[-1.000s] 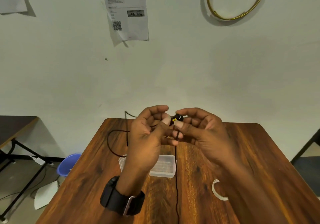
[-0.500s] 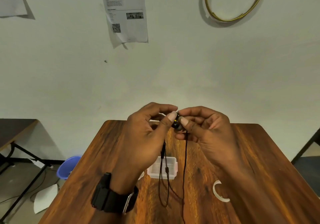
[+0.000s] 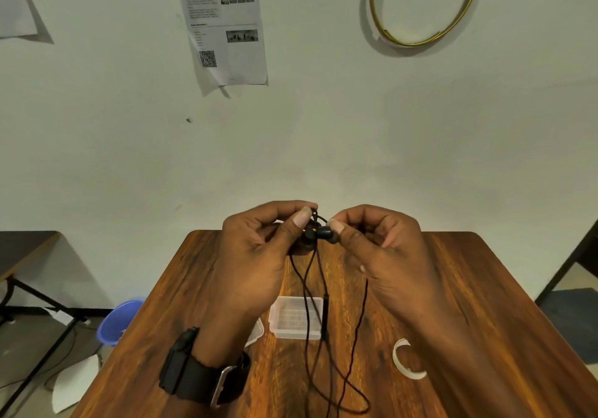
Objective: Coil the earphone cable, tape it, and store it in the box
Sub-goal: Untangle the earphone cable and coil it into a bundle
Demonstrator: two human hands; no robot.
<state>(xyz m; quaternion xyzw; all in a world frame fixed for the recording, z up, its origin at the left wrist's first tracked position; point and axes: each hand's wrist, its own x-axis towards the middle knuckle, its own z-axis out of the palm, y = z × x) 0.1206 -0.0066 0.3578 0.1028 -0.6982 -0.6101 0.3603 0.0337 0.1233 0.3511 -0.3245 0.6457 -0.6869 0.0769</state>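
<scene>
Both hands are raised above the wooden table [image 3: 469,288]. My left hand [image 3: 255,255] pinches the black earphone cable [image 3: 310,288] near its top between thumb and forefinger. My right hand [image 3: 382,255] pinches a black earbud [image 3: 324,233] with a small yellow mark beside it. Several cable strands hang down from the hands and loop low near the table's front edge. An inline remote [image 3: 325,311] hangs on one strand. The small clear plastic box [image 3: 291,320] sits on the table below the hands, its lid [image 3: 255,333] partly hidden by my left wrist.
A white tape roll [image 3: 406,361] lies on the table at the right, partly behind my right forearm. A blue bucket [image 3: 119,320] and a black table frame stand on the floor at the left. Papers and a gold hoop hang on the wall.
The hands have drawn slightly apart and the earbud now shows between them. The cable has been lifted off the table and hangs in longer loops in front of the box.
</scene>
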